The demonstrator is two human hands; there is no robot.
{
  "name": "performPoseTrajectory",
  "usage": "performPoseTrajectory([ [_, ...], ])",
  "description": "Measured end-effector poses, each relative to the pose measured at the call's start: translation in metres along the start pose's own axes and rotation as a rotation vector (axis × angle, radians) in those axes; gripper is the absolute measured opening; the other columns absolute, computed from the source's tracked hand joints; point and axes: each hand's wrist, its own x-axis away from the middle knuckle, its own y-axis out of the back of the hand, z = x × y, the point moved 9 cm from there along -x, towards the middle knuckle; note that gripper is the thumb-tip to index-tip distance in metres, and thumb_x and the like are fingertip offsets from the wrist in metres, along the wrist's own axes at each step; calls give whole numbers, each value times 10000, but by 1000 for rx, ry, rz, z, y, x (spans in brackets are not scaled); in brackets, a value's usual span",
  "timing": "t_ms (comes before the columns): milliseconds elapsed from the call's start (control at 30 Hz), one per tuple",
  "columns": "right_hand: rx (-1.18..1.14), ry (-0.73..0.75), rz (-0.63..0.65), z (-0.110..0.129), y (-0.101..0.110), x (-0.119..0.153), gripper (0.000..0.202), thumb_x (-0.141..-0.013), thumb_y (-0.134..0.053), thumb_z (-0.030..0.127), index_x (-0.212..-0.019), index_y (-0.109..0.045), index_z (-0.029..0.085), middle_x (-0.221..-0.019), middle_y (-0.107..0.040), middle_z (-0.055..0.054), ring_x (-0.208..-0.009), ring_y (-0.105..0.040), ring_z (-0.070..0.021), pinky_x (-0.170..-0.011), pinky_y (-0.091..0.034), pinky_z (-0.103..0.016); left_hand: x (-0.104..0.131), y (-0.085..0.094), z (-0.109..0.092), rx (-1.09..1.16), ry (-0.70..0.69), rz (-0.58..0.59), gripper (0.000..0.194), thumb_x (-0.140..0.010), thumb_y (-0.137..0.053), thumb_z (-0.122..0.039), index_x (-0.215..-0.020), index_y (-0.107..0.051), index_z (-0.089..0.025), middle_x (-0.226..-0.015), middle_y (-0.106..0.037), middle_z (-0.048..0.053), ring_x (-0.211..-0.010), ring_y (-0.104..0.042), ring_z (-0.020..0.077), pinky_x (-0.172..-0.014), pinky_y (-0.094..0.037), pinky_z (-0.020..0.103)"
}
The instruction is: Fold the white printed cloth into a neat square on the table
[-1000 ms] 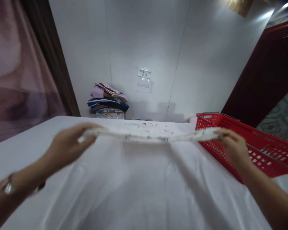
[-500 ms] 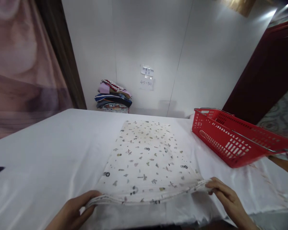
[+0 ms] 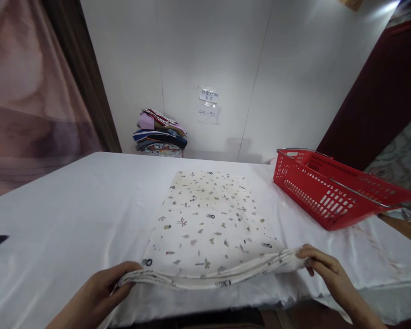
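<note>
Two hands pinch the near corners of a printed cloth [image 3: 205,219] on the white table [image 3: 71,205].

Since half a second ago the cloth has barely shifted; its near hem sags a little more between the grips. The left hand [image 3: 99,292] and right hand [image 3: 324,269] each close their fingers on a corner, lifting the hem slightly. The cloth lies flat otherwise, its long axis running away toward the wall, just left of the red basket [image 3: 335,192]. Folded clothes [image 3: 159,137] are stacked by the wall.
</note>
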Motion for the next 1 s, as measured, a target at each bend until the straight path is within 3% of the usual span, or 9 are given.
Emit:
performPoseTrajectory([
  [133, -78, 6, -38, 1, 8, -20, 133, -692, -604, 350, -740, -728, 332, -778, -620, -18, -572, -513, -201, -501, -432, -350, -27, 30, 0, 63, -12, -80, 266, -765, -561, -457, -975, -674, -341, -1061, -684, -10, -976, -626, 217, -803, -521, 252],
  [233, -137, 27, -45, 2, 10, -57, 144, -681, -624, 297, -767, -728, 246, -785, -618, -26, -582, -498, -157, -517, -411, -294, -66, 48, 7, 169, 16, -149, 300, -756, -578, -464, -988, -666, -295, -1129, -652, 10, -1062, -576, 228, -886, -479, 286],
  [367, -181, -2, -90, 2, 5, -135, 202, -639, -594, 248, -782, -708, 163, -667, -591, -22, -571, -476, -132, -521, -387, -255, -139, 45, 48, 544, 273, -190, 335, -699, -626, -486, -852, -652, -188, -844, -687, 35, -825, -626, 214, -729, -517, 298],
  [433, -163, -29, -127, 1, -3, -179, 240, -610, -566, 248, -781, -701, 147, -646, -584, -17, -563, -466, -124, -512, -376, -246, -179, 32, 68, 788, 370, -208, 375, -631, -685, -471, -832, -644, -157, -790, -682, 48, -803, -632, 221, -708, -520, 311],
  [500, -109, -54, -154, -2, -15, -222, 266, -583, -537, 248, -770, -697, 149, -635, -580, -9, -563, -457, -119, -506, -363, -236, -217, 21, 87, 877, 452, -244, 379, -578, -722, -421, -820, -636, -142, -788, -681, 56, -795, -634, 213, -704, -514, 299],
  [633, -13, -112, -172, -25, -49, -297, 299, -563, -473, 246, -760, -679, 155, -537, -525, 21, -486, -394, -101, -460, -302, -224, -278, 1, 128, 766, 624, -303, 320, -572, -698, -363, -787, -613, -142, -764, -668, 43, -724, -622, 183, -626, -491, 265],
  [767, 45, -169, -171, -61, -76, -354, 363, -574, -417, 248, -818, -668, 150, -437, -435, 58, -415, -342, -100, -437, -260, -229, -331, -7, 161, 619, 654, -319, 251, -637, -631, -363, -770, -594, -154, -727, -642, 31, -668, -598, 169, -551, -454, 245],
  [900, 193, -97, -266, -74, -85, -395, 418, -606, -390, 252, -888, -679, 141, -593, -591, -2, -537, -490, -147, -529, -361, -257, -373, -9, 187, 520, 668, -339, 170, -697, -573, -332, -756, -587, -174, -701, -627, 29, -655, -588, 169, -539, -426, 240],
  [1000, 370, -69, -278, -77, -98, -415, 431, -656, -362, 240, -934, -683, 160, -772, -664, -43, -707, -568, -188, -667, -415, -282, -390, -14, 203, 400, 709, -348, 124, -688, -573, -286, -720, -587, -168, -704, -626, 55, -706, -597, 205, -568, -417, 263],
])
